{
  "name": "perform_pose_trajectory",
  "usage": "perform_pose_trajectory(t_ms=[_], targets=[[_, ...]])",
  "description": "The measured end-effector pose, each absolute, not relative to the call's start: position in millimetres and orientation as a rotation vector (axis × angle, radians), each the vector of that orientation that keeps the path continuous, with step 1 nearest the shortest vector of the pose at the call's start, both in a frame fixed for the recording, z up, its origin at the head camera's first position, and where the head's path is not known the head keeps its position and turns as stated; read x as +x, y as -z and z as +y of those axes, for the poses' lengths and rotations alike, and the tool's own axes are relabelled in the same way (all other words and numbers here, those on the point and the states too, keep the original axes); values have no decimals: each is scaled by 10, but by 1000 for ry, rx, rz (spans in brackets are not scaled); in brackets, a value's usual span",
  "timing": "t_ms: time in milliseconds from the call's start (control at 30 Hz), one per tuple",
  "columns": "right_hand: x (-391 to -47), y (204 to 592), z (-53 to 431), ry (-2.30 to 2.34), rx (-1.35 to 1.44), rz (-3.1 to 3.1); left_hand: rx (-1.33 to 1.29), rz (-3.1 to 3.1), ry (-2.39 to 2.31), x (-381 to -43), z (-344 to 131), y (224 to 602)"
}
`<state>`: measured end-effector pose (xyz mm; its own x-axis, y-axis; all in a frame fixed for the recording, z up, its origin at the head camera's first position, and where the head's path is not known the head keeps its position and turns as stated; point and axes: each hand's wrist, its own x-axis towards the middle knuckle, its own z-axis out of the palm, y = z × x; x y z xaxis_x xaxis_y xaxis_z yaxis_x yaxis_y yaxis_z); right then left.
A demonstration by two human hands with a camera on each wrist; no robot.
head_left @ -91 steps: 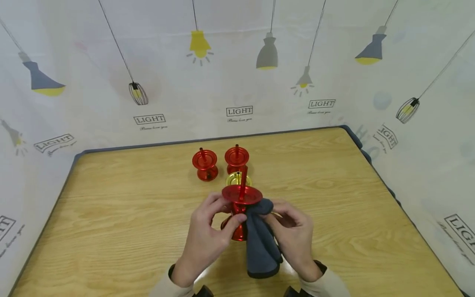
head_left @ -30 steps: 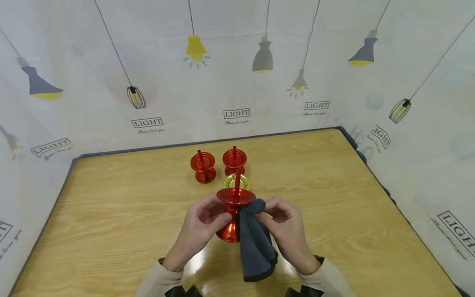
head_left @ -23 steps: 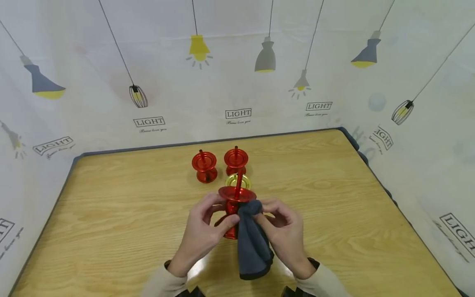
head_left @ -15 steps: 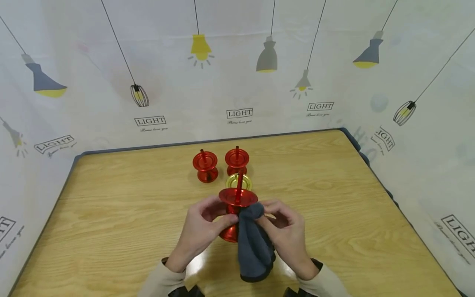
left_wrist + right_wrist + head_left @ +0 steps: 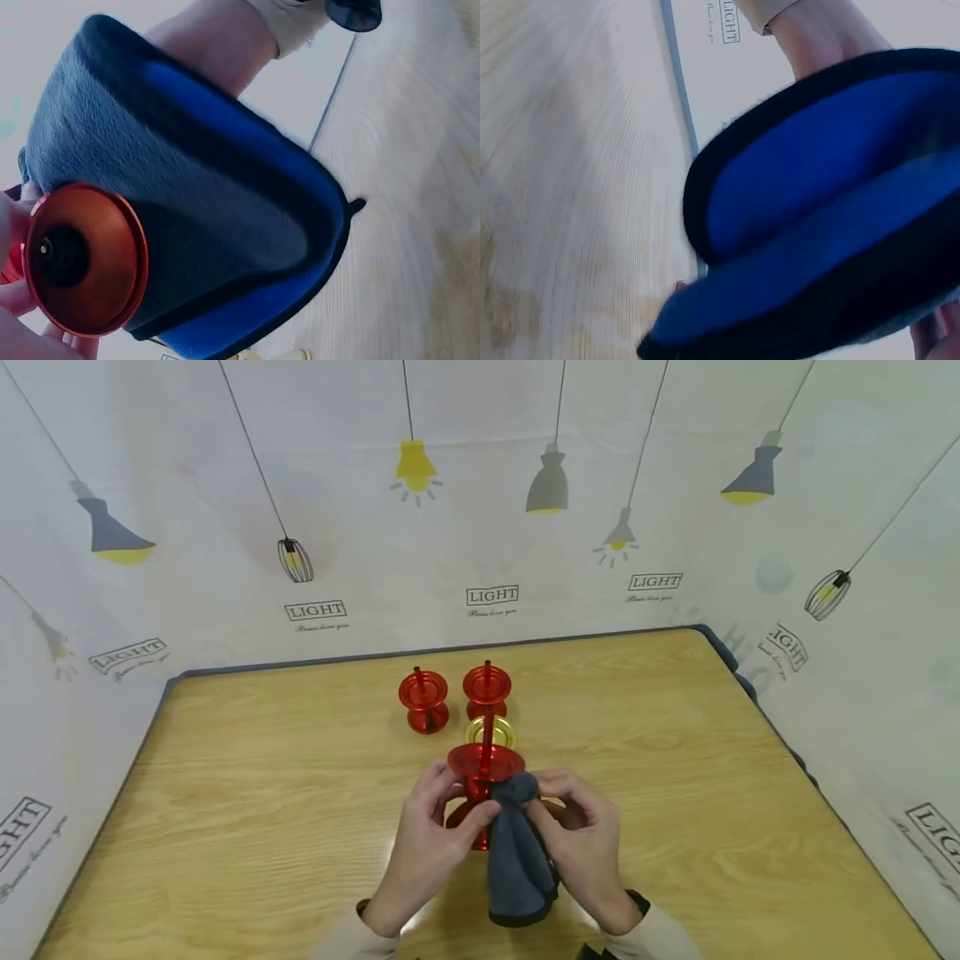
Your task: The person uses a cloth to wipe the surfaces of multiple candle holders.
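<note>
My left hand [image 5: 427,839] grips a red metal candle holder [image 5: 465,764] around its waist, thumb in front and fingers behind. The holder is raised over the table, its wide dish and thin stem upward. In the left wrist view its round hollow base [image 5: 109,281] faces the camera. My right hand [image 5: 588,835] pinches a dark blue-grey cloth [image 5: 516,868] against the holder's right side, just under the dish. The cloth hangs down in folds; its bright blue inner side [image 5: 802,180] and black edging show in the right wrist view.
Two more red candle holders, a left one [image 5: 423,693] and a right one [image 5: 487,685], stand upright farther back. A gold candle holder [image 5: 506,732] is behind the held one and partly hidden by it. The wooden table [image 5: 262,793] meets a lamp-printed wall covering [image 5: 375,552].
Both hands keep their holds on the candle holder and the cloth. The holder has tilted and turned slightly back and forth against the cloth. The head view has shifted a little.
</note>
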<state>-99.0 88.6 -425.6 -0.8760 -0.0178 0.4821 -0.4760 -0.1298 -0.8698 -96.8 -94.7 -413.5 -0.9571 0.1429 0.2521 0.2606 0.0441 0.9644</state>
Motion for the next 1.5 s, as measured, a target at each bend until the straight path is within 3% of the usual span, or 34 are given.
perform_pose_trajectory(t_ms=[433,567,833,1300,1500], targets=[[-1055,4222,986,-2245,507,-1903,-465,-2094,2331,-1003,-1088,4165],[-1037,4208,970,-2251,411,-1898,-483,-2165,2203,-989,-1045,4161],[-957,4232,897,-2102,495,-1813,-362,-2325,1768,-915,-893,4122],[-1037,4212,984,-2315,521,-1870,-507,-2092,2335,-1050,-1137,4207],[-1019,4237,985,-2263,487,-1833,-524,-2165,2202,-1052,-1085,4182]])
